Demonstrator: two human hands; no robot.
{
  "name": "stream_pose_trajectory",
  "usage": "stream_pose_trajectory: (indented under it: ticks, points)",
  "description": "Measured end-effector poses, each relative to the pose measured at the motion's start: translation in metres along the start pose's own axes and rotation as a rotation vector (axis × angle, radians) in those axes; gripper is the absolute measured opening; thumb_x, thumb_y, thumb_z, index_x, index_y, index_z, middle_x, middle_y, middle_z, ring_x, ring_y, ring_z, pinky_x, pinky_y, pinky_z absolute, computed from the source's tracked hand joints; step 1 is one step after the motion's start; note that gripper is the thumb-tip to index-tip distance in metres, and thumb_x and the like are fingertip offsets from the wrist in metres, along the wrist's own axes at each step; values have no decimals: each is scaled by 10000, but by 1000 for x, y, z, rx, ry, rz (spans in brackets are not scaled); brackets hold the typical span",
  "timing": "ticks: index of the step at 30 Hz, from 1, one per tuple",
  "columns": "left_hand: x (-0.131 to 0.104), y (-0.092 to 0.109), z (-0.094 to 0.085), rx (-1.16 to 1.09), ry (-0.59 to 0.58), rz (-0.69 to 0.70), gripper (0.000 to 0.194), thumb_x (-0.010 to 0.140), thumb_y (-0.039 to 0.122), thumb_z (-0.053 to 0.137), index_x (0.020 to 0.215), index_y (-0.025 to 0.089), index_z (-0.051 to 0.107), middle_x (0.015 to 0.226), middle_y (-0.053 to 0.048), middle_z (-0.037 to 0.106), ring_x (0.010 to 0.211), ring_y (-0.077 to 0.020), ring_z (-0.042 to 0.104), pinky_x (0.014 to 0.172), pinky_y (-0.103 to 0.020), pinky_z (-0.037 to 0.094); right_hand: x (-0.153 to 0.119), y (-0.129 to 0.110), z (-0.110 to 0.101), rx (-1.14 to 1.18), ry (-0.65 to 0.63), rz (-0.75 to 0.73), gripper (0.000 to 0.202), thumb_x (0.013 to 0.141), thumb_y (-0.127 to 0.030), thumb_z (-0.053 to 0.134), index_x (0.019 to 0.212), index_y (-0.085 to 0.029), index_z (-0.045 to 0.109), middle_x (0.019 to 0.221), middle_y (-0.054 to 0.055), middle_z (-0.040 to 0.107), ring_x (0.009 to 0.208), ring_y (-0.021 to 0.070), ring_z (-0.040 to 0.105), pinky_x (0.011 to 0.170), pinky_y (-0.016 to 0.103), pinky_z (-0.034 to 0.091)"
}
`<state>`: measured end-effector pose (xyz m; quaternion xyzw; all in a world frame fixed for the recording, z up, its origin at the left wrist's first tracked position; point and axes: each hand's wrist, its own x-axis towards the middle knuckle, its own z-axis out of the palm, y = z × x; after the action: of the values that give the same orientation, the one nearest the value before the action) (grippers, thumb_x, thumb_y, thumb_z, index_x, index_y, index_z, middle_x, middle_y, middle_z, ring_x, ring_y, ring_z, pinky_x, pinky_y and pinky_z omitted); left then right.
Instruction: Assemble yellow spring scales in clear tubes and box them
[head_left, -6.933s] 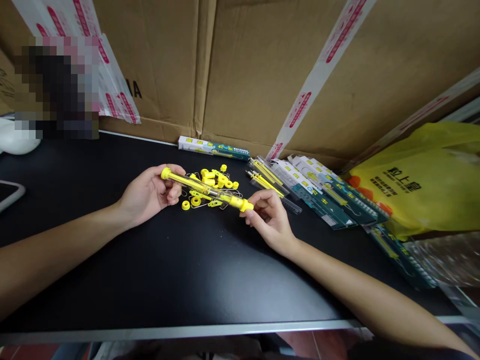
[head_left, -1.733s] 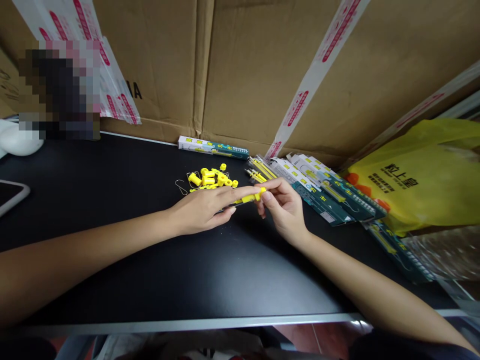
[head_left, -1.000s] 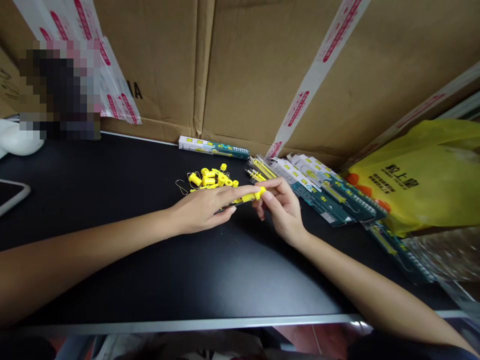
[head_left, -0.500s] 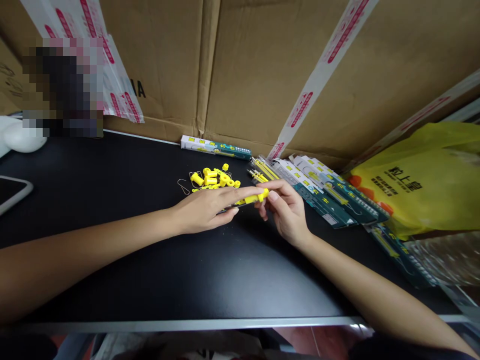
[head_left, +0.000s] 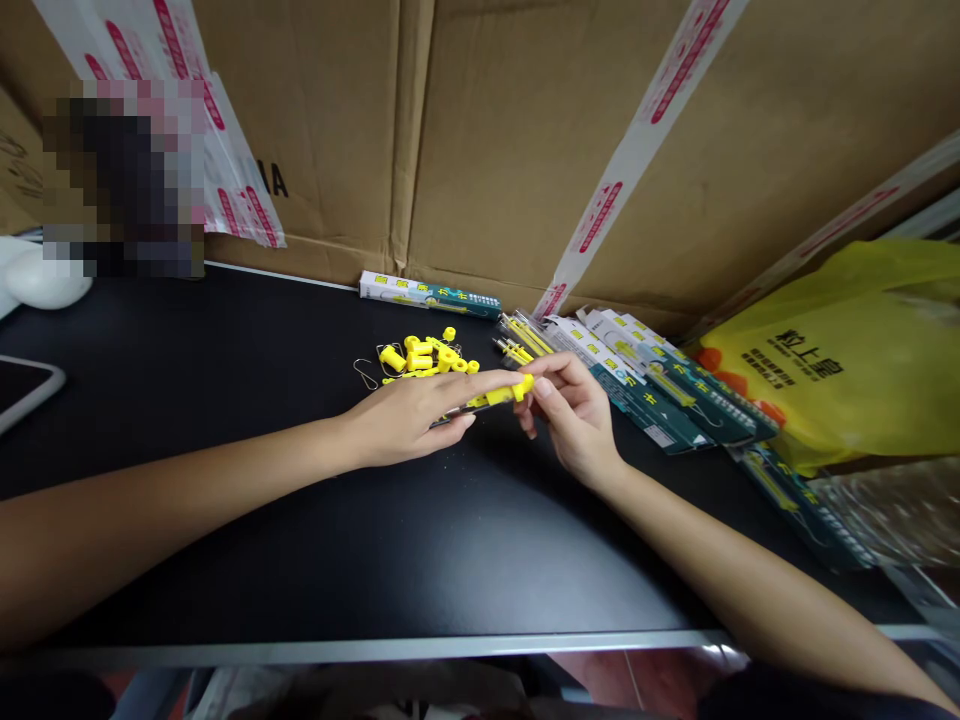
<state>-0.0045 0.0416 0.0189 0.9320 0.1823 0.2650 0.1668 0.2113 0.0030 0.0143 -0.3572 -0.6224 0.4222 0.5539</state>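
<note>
My left hand (head_left: 409,412) is wrapped round a clear tube with a yellow part inside (head_left: 491,397), above the black table (head_left: 360,570). The thumb and fingers of my right hand (head_left: 574,415) pinch the yellow cap at the tube's right end. Most of the tube is hidden under my left fingers. Just behind my left hand lies a pile of yellow plastic pieces (head_left: 418,356), with bent wire hooks (head_left: 366,374) at its left. Several clear tubes with yellow rods (head_left: 525,338) lie behind my right hand.
Flat printed boxes (head_left: 652,385) are stacked at the right, beside a yellow bag (head_left: 840,360). One narrow box (head_left: 429,294) lies against the cardboard (head_left: 322,130) at the back. A phone-like device (head_left: 26,388) and a white rounded object (head_left: 49,277) are at the left.
</note>
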Motion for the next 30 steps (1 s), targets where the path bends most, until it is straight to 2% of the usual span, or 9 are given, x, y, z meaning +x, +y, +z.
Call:
stream_pose_trajectory:
  ticks: [8, 13, 17, 20, 24, 27, 30]
  points:
    - [-1, -1, 2, 68, -65, -17, 548, 941, 223, 423, 1458, 317, 266, 1195, -37, 602, 1022, -165, 607, 856, -265, 472, -1, 4, 2, -97, 9, -36, 177, 910, -386, 552, 852, -237, 476, 620, -47, 506, 447, 90, 440, 394, 217, 368]
    - [-2, 2, 2, 135, -99, 12, 521, 945, 228, 411, 1446, 308, 295, 1027, -22, 621, 855, -144, 616, 764, -237, 478, -2, 3, 0, -469, -25, -206, 306, 969, -444, 389, 762, -226, 444, 653, -12, 453, 549, 129, 424, 534, 291, 356]
    - [-1, 4, 2, 165, -147, 11, 504, 946, 244, 398, 1439, 303, 313, 987, -17, 615, 833, -155, 621, 750, -250, 487, 0, 0, -3, -649, -59, -277, 436, 991, -420, 325, 612, -208, 367, 566, -23, 357, 510, 119, 342, 521, 296, 273]
    - [-1, 5, 2, 140, -143, 3, 511, 950, 249, 393, 1447, 312, 296, 1065, -25, 620, 879, -158, 631, 795, -262, 492, 0, -1, -7, -644, -82, -290, 412, 997, -408, 298, 656, -208, 412, 608, -9, 400, 540, 130, 385, 546, 299, 304]
    - [-1, 3, 1, 60, -91, 5, 542, 947, 215, 404, 1459, 328, 263, 1309, -34, 554, 1103, -168, 590, 936, -286, 458, 1, 1, -11, -616, -167, -319, 262, 990, -395, 310, 886, -220, 476, 792, 29, 498, 678, 163, 479, 649, 323, 388]
    - [-1, 1, 2, 39, -102, -9, 535, 948, 224, 408, 1457, 317, 272, 1325, -40, 550, 1144, -179, 576, 959, -306, 453, 2, 3, -12, -632, -198, -331, 267, 988, -399, 317, 844, -227, 462, 761, 22, 492, 669, 166, 474, 648, 327, 389]
    - [-2, 1, 2, 38, -110, -10, 526, 948, 230, 407, 1453, 309, 285, 1301, -45, 566, 1117, -181, 591, 942, -311, 464, 3, 5, -11, -600, -171, -274, 357, 986, -439, 312, 733, -222, 440, 656, 0, 468, 584, 148, 459, 587, 310, 372]
